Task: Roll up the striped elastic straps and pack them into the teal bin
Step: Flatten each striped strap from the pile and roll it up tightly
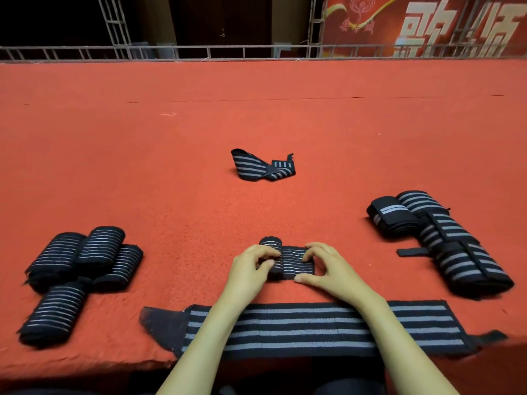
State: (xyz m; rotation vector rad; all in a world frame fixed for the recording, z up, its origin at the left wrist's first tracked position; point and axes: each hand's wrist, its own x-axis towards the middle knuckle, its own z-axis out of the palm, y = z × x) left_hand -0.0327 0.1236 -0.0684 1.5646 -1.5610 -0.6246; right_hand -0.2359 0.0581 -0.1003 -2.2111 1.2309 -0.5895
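Observation:
A black strap with thin grey stripes point(293, 262) lies on the red carpeted surface point(199, 138), partly rolled from its left end. My left hand point(251, 269) grips the rolled part with fingers and thumb curled round it. My right hand point(325, 266) pinches the flat right end of the same strap. Under my forearms a long wide-striped strap point(313, 326) lies flat along the front edge. No teal bin is in view.
Several rolled thin-striped straps point(77, 269) lie in a pile at the left. Several wide-striped straps point(445, 238) are heaped at the right. One loose, half-unrolled strap point(261, 166) lies farther out in the middle. A metal railing point(256, 51) runs along the far edge.

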